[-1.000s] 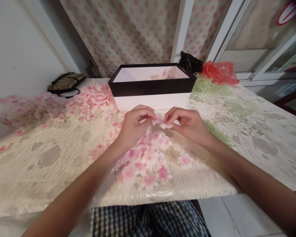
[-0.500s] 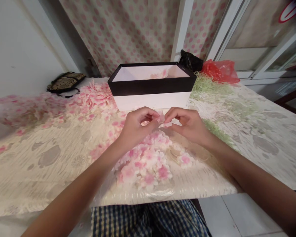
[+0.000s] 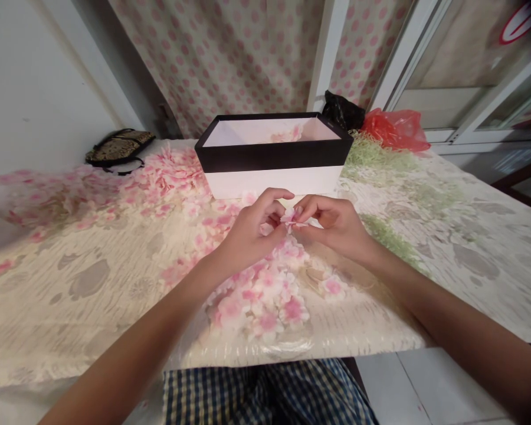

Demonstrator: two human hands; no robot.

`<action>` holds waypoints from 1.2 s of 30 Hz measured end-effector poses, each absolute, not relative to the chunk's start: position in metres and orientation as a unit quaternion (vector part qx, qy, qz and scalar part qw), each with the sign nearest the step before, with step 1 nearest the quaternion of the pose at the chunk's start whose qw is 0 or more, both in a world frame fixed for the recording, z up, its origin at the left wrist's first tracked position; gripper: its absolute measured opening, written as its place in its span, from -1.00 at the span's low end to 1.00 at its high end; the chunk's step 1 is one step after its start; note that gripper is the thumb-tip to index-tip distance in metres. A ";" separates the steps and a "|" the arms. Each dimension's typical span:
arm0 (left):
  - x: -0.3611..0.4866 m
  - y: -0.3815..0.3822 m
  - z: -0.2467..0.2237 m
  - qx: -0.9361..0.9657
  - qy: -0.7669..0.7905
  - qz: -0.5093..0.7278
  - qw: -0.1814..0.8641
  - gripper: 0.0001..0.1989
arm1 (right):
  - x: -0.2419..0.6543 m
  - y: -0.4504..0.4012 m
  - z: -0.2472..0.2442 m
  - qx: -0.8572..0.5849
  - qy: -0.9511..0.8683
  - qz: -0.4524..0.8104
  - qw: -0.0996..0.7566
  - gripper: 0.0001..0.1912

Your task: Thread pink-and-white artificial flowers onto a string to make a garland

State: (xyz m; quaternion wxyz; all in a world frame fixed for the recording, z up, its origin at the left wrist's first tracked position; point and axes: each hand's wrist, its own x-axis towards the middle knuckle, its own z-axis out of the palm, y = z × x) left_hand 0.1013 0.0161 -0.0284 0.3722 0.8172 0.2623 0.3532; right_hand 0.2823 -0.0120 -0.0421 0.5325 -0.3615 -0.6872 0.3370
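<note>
Two hands of mine work close together above the front part of the worktop. Between them I have one small artificial blossom in pink and white, and it is in the air, not touching the pile below. My left hand and my right hand both come to this blossom from the two sides. The fingers of the left hand are bent and closed on its left edge, and the fingers of the right hand pinch it from the other side, so both hands are gripping the same blossom.

Just under my hands lies a pile of loose blossoms, and some of them are near my left wrist. Behind my hands, and just beyond them, stands an open box with a black upper band and a white lower part. Some pink blossoms are lying inside it. On the left of the box there is a bigger heap of pink petals, and further back a patterned bag. On the right of the box lies green shredded material, and behind it are a black plastic bag and a red plastic bag.
</note>
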 end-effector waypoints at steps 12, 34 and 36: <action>0.101 0.015 -0.028 0.853 0.249 0.327 0.322 -0.65 | 0.282 -0.011 -0.043 -0.374 -0.680 0.351 0.523 -0.87; 0.117 -0.006 -0.042 0.887 0.174 0.200 0.379 -0.79 | 0.293 -0.001 -0.039 -0.450 -0.610 0.328 0.564 -0.92; 0.116 -0.003 -0.039 0.842 0.213 0.254 0.426 -0.70 | 0.294 -0.002 -0.036 -0.441 -0.605 0.344 0.566 -0.91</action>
